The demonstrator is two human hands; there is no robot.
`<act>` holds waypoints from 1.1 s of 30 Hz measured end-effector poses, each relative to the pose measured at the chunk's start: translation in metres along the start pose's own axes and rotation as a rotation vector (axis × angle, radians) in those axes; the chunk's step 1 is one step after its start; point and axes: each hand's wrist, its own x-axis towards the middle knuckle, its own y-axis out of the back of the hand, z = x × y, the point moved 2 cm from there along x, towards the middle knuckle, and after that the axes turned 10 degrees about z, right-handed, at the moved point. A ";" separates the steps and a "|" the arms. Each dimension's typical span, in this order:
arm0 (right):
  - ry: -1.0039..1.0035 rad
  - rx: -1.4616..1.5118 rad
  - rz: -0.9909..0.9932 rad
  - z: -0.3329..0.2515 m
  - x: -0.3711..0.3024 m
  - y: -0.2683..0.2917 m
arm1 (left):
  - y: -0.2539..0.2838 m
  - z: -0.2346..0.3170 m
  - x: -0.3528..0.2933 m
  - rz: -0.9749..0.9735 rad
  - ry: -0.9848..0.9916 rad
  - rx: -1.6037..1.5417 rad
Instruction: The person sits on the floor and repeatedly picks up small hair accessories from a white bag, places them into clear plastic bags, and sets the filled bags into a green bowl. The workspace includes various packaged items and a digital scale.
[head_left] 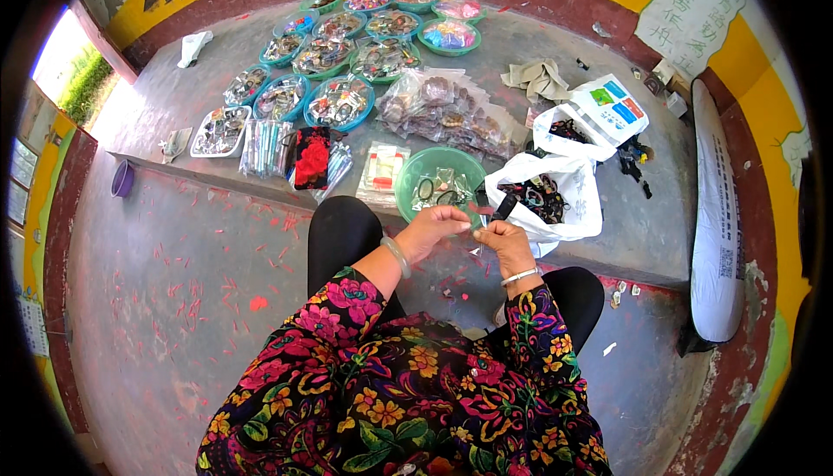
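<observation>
My left hand (438, 227) and my right hand (508, 247) meet above my knees, with thumbs and fingers pinched close together. Between them is a small clear plastic bag (482, 221), thin and hard to make out, with a bit of red near its top. A short black strip (504, 208) sticks up just above my right fingers; whether they grip it is unclear. Right behind my hands stands a green plastic basin (408, 188) with small clear packets and dark rings inside. An open white bag (580, 225) full of dark, band-like pieces sits beside my right hand.
On the raised grey platform, several round basins (340, 101) hold small packaged goods. Nearer lie a heap of clear packets (451, 107), a red-and-black pouch (311, 159) and a second white bag (599, 111). A purple bucket (122, 179) stands on the floor, which has red scraps.
</observation>
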 end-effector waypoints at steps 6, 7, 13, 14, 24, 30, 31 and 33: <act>-0.004 -0.034 -0.018 0.005 0.004 0.003 | -0.001 -0.004 0.001 -0.022 -0.014 0.058; -0.015 -0.026 -0.021 0.005 0.004 0.003 | 0.000 -0.005 0.002 -0.008 -0.015 0.075; -0.067 -0.024 -0.020 0.004 0.003 0.002 | 0.005 -0.007 0.007 0.082 -0.025 0.059; -0.090 -0.029 -0.024 0.006 0.004 0.003 | 0.006 -0.007 0.006 0.102 -0.034 0.053; -0.055 -0.099 -0.050 0.010 0.005 0.000 | 0.003 -0.007 0.005 0.155 -0.075 0.071; -0.061 -0.085 -0.061 0.009 0.005 -0.002 | 0.003 -0.008 0.005 0.162 -0.077 0.077; -0.058 -0.083 -0.067 0.010 0.005 -0.003 | 0.003 -0.008 0.005 0.166 -0.075 0.077; -0.058 -0.081 -0.070 0.011 0.006 -0.002 | 0.002 -0.007 0.005 0.166 -0.080 0.069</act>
